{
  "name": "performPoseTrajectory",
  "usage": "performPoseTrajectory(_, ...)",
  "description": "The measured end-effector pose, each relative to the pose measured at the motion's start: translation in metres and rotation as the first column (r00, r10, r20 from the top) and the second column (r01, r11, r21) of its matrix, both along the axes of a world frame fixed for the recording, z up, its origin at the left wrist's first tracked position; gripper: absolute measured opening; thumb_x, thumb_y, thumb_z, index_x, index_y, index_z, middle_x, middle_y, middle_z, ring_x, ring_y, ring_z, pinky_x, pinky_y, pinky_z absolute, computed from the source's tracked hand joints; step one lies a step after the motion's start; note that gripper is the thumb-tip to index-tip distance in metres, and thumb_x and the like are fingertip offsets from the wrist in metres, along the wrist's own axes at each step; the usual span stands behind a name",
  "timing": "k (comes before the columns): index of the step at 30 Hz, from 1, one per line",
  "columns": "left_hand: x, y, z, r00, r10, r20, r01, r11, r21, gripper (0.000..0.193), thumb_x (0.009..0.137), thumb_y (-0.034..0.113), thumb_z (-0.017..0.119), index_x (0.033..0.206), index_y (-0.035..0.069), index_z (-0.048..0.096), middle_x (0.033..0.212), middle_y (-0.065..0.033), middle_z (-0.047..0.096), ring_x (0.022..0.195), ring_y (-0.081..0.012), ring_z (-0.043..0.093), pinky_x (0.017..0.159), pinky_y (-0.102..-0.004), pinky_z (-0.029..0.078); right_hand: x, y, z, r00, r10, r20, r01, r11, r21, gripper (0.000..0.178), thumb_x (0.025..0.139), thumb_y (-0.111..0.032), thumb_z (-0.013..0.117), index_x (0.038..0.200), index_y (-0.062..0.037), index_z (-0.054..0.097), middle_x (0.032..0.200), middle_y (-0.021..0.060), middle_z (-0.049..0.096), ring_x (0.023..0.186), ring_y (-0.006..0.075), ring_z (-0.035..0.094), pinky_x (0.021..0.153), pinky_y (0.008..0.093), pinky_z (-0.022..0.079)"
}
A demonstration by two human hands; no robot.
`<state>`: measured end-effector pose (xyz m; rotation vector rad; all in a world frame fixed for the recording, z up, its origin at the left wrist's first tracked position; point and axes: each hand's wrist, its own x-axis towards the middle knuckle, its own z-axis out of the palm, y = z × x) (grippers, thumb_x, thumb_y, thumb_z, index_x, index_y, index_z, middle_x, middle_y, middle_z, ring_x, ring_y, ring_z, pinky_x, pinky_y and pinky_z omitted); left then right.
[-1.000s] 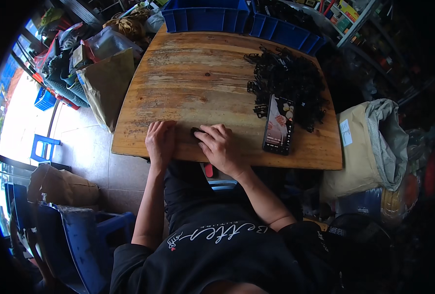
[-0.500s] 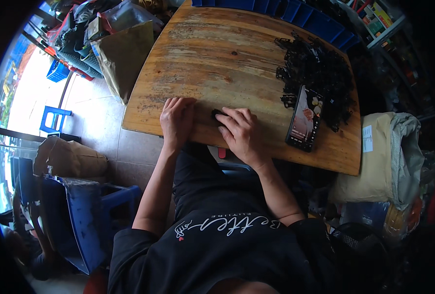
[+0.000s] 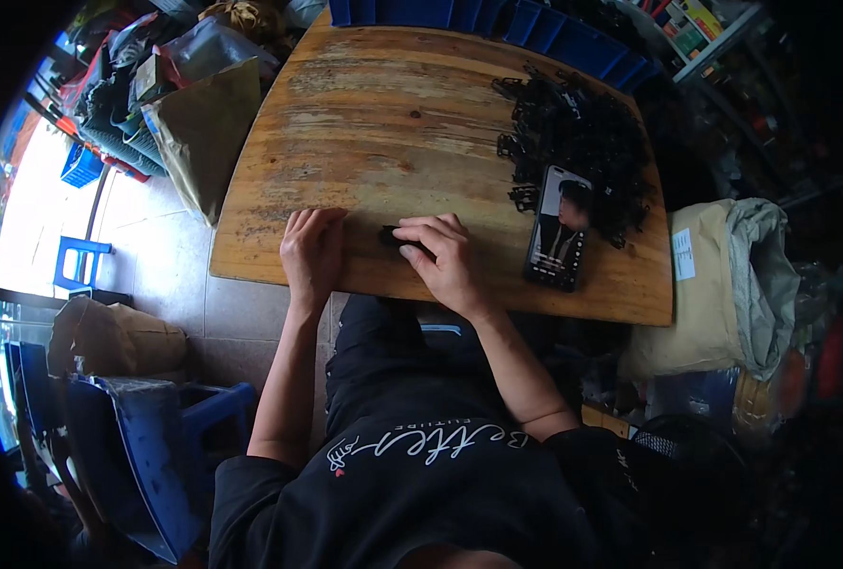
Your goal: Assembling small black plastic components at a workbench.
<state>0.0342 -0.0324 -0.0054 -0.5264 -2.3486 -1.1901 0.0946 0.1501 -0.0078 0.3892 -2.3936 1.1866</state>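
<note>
My right hand (image 3: 440, 261) rests at the near edge of the wooden table, thumb and fingers pinched on a small black plastic part (image 3: 388, 236) that lies against the tabletop. Its exact shape is too small to make out. To the left, my left hand (image 3: 311, 248) is curled closed with its side on the table; whatever it holds, if anything, is hidden. Beyond my right hand a heap of black plastic parts (image 3: 578, 133) covers the right side of the table. A phone with its screen lit (image 3: 559, 228) leans or lies at the heap's near edge.
Blue plastic bins (image 3: 421, 13) line the far edge of the wooden table (image 3: 364, 123). A large paper sack (image 3: 696, 294) stands at the right. Bags and a cardboard piece (image 3: 208, 123) crowd the left, with a blue stool (image 3: 82, 263) and a blue chair (image 3: 137, 455).
The whole view has shifted, so the table sits further left in it. The picture on the phone screen has changed. Both hands keep nearly the same place and grip on the table.
</note>
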Motion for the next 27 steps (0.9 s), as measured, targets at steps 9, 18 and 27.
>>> performPoseTrajectory(9, 0.0001, 0.0026, 0.0023, 0.999, 0.01, -0.043, -0.011, 1.0, -0.019, 0.008, 0.076, 0.002, 0.058, 0.08, 0.004, 0.064, 0.077, -0.0101, 0.061, 0.077, -0.0269, 0.058, 0.068, -0.0345, 0.046, 0.0005, 0.0027, 0.0014, 0.997, 0.001, -0.071, -0.003, 0.999, -0.032, 0.015, 0.073, -0.003, 0.064, 0.088, -0.0054, 0.063, 0.094, 0.0067, 0.063, 0.087, 0.0253, 0.054, 0.079, 0.0342, 0.044)
performPoseTrajectory(18, 0.0034, 0.002, -0.0008, 0.999, 0.027, 0.029, -0.027, 1.0, -0.009, 0.007, 0.076, 0.002, 0.059, 0.081, 0.004, 0.064, 0.078, -0.0102, 0.062, 0.077, -0.0268, 0.058, 0.068, -0.0343, 0.046, 0.003, 0.0023, 0.0012, 1.0, 0.007, -0.001, -0.007, 1.0, 0.027, 0.016, 0.076, -0.007, 0.064, 0.092, -0.0061, 0.063, 0.096, 0.0058, 0.062, 0.09, 0.0235, 0.053, 0.082, 0.0325, 0.042)
performPoseTrajectory(27, 0.0023, 0.0045, 0.0037, 1.0, 0.019, -0.018, -0.02, 0.999, -0.033, 0.008, 0.077, 0.002, 0.058, 0.081, 0.004, 0.064, 0.077, -0.0105, 0.061, 0.077, -0.0265, 0.058, 0.068, -0.0337, 0.045, 0.005, 0.0027, 0.0084, 1.0, -0.01, 0.0, 0.01, 0.999, 0.043, 0.022, 0.075, -0.007, 0.065, 0.096, -0.0059, 0.062, 0.1, 0.006, 0.061, 0.093, 0.024, 0.053, 0.084, 0.0335, 0.042)
